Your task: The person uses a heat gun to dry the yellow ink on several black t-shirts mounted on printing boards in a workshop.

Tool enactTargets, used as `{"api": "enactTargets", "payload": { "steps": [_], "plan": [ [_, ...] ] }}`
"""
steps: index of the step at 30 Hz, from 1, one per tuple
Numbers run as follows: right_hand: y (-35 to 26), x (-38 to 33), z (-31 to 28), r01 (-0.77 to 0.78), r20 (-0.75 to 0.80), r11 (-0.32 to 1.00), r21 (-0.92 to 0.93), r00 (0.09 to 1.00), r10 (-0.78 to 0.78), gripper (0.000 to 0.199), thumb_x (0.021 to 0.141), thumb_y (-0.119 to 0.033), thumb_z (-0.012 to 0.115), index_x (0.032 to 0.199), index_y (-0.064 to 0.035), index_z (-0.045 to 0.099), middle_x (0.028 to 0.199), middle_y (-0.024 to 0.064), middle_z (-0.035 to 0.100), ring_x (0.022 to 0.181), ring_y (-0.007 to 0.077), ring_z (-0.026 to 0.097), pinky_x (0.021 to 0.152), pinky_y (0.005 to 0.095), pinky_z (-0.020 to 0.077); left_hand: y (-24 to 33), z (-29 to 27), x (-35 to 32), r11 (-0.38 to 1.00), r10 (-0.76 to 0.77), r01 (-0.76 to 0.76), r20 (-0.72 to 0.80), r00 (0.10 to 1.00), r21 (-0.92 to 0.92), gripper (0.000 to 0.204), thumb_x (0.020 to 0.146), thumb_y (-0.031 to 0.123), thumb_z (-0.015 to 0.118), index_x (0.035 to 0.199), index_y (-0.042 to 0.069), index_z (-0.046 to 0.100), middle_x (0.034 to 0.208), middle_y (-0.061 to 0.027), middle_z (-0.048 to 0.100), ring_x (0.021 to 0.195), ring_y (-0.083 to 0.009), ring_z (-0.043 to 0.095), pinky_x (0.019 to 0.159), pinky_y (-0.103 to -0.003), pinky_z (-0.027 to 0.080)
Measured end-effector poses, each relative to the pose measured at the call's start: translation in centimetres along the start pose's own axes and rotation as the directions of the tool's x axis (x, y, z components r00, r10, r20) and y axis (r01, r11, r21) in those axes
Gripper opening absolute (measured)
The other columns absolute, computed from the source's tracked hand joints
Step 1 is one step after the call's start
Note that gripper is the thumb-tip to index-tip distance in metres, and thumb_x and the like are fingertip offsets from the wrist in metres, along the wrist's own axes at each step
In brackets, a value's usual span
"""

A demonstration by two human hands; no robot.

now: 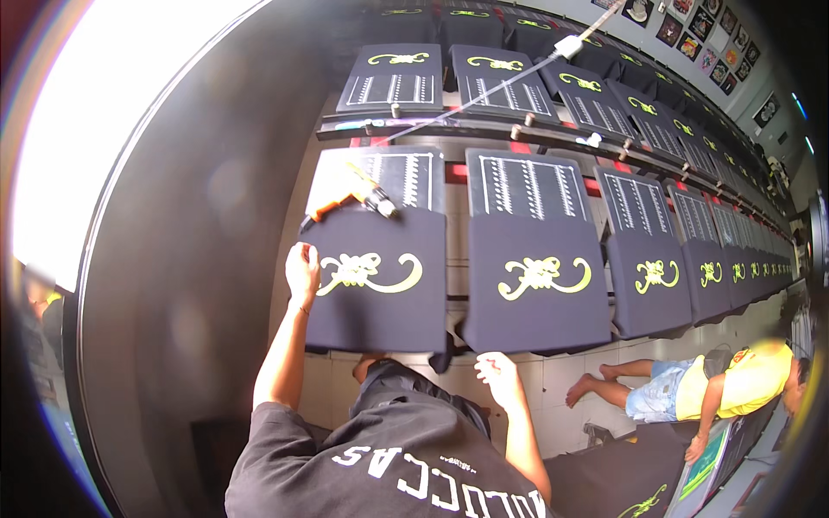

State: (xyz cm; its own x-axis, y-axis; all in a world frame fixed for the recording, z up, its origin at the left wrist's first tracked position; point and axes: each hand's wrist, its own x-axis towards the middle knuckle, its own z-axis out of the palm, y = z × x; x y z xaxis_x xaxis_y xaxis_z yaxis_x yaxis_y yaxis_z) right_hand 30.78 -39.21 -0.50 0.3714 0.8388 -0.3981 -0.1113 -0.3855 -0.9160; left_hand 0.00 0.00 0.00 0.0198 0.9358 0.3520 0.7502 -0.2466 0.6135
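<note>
My left hand (302, 274) is at the left edge of a dark shirt (376, 319) stretched over the nearest printing board, its fingers curled closed; whether they grip the cloth is hard to make out. A bright yellow-green curling print (371, 273) lies across that shirt. Higher on the same board rests an orange and black gun-shaped power tool (358, 194), touched by neither hand. My right hand (498, 373) hangs low, just below the front edge of the second shirt (540, 324), its fingers loosely bent and apart, with nothing visible in them.
More boards with printed dark shirts (649, 289) run off to the right, and another row stands behind a black rail (484, 129). A pale cord with a white connector (567, 47) crosses overhead. At right, a person in yellow (743, 388) bends over a printing screen (704, 470).
</note>
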Motion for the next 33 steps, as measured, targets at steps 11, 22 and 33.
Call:
{"api": "enactTargets", "payload": {
  "steps": [11, 22, 33],
  "plan": [
    [-11.4, 20.5, 33.6, -0.166, 0.305, 0.935, 0.315, 0.95, 0.066, 0.045, 0.099, -0.02, 0.062, 0.136, 0.0013, 0.049, 0.124, 0.014, 0.062, 0.1, 0.021, 0.067, 0.083, 0.0315, 0.0548, -6.9, 11.5, 27.1, 0.917, 0.381, -0.349, 0.159, 0.911, -0.196, 0.013, 0.087, 0.015, 0.064, 0.096, 0.005, 0.066, 0.098, -0.0152, 0.068, 0.097, -0.0347, 0.062, 0.088, -0.044, 0.049],
    [-16.8, 29.9, 41.6, -0.24, 0.048, 0.928, 0.287, 0.971, 0.236, 0.052, 0.101, -0.02, 0.059, 0.142, 0.0052, 0.039, 0.133, 0.0154, 0.056, 0.108, 0.0185, 0.065, 0.09, 0.0297, 0.0534, 2.5, 25.4, 36.5, 0.832, 0.538, -0.239, 0.618, 0.573, -0.502, 0.039, 0.092, 0.021, 0.062, 0.127, 0.005, 0.06, 0.128, -0.0235, 0.062, 0.121, -0.0412, 0.057, 0.102, -0.046, 0.047],
    [-13.9, 39.7, 42.6, -0.117, -0.105, 0.983, 0.143, 0.986, 0.132, 0.037, 0.097, -0.03, 0.067, 0.117, -0.0002, 0.061, 0.099, 0.0064, 0.068, 0.09, 0.0116, 0.064, 0.084, 0.0278, 0.0518, -4.7, 20.2, 39.8, 0.646, 0.747, -0.668, 0.129, 0.652, -0.368, 0.032, 0.086, 0.0, 0.054, 0.118, 0.003, 0.059, 0.106, -0.0178, 0.063, 0.104, -0.0365, 0.06, 0.091, -0.044, 0.05]
  ]
}}
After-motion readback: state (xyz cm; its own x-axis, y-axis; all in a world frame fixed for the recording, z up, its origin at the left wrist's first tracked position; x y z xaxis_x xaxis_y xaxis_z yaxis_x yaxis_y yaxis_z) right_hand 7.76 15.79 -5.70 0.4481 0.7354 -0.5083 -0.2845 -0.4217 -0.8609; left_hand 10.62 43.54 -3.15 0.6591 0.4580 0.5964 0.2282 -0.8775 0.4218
